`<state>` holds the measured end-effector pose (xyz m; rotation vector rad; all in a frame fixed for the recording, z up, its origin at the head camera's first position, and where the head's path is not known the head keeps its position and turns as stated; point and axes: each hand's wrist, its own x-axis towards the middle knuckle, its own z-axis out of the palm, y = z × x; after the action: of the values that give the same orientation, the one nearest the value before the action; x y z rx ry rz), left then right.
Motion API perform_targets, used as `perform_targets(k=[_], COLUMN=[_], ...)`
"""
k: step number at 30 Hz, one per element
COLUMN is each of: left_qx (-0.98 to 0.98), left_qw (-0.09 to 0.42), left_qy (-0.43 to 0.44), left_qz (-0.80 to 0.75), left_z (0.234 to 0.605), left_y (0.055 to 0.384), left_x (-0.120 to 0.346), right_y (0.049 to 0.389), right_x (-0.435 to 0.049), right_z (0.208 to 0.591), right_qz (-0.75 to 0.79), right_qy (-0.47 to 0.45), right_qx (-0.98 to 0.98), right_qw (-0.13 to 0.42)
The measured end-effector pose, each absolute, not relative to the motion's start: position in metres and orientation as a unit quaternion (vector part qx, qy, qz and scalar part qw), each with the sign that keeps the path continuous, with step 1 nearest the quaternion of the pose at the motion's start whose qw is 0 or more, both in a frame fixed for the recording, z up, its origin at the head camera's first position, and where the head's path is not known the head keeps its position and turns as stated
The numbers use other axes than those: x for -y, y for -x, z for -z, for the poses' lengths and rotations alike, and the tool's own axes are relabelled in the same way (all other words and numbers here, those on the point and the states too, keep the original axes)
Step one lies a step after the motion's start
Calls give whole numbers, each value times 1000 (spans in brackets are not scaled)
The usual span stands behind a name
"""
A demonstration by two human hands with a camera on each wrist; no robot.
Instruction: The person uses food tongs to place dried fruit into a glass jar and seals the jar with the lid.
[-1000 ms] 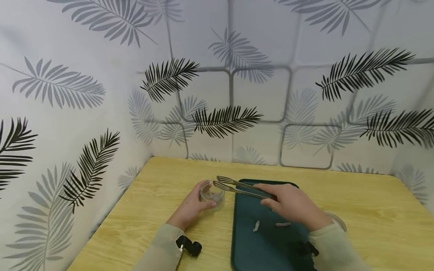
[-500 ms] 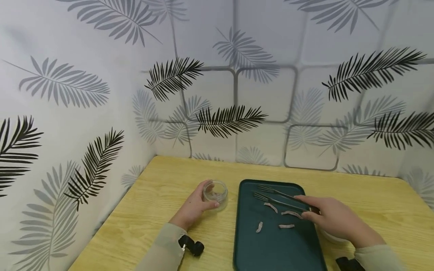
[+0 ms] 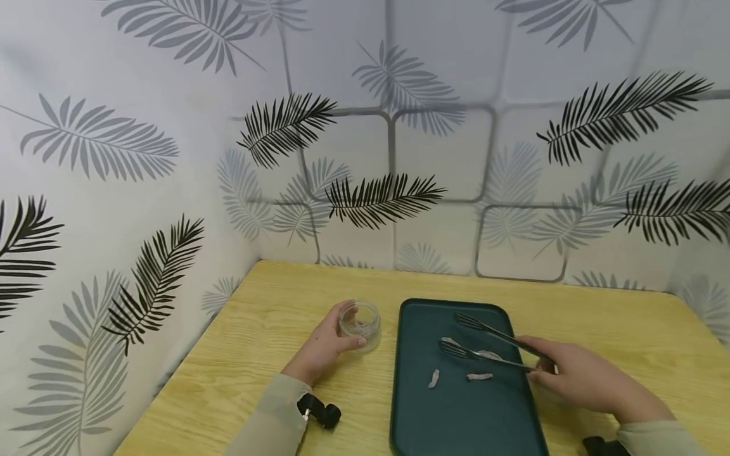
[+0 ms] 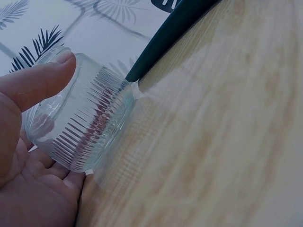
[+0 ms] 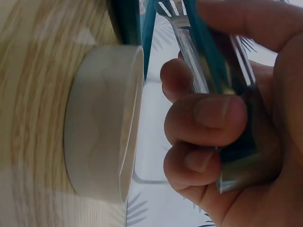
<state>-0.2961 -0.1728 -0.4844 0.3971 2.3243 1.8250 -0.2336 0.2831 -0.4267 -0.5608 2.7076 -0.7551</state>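
Note:
My left hand (image 3: 322,348) holds a small clear glass jar (image 3: 371,332) on the table, left of the tray. In the left wrist view the ribbed jar (image 4: 90,113) has something reddish-brown at its bottom, and my thumb lies over its rim. My right hand (image 3: 595,380) grips metal tongs (image 3: 469,321), whose two slotted tips are spread apart above a dark green tray (image 3: 456,418). Several thin pale-pink strips (image 3: 479,377) lie on the tray; the lower tip partly covers the back ones. What the strips are, I cannot tell.
A cream round bowl (image 5: 102,123) stands on the table below my right hand; in the head view the hand hides it. The wood-grain table (image 3: 296,291) meets a leaf-patterned wall (image 3: 365,240) at the back and left.
My right hand has moved the tongs from over the jar rightward to above the tray, where they are now lower and spread. The left hand still holds the jar in place.

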Motion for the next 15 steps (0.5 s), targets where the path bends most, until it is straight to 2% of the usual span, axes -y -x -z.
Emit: perform_targets(k=[6, 15], left_qx=[-777, -778], left_qw=[83, 84], left_qy=[-129, -131], left_qz=[-611, -608], left_z=[484, 481], left_y=[295, 295], left_x=[173, 172], right_y=[234, 238], right_x=[-284, -283], right_z=[428, 429], right_qz=[268, 214], right_qy=[208, 208], right_qx=[-930, -948], right_qw=[143, 107])
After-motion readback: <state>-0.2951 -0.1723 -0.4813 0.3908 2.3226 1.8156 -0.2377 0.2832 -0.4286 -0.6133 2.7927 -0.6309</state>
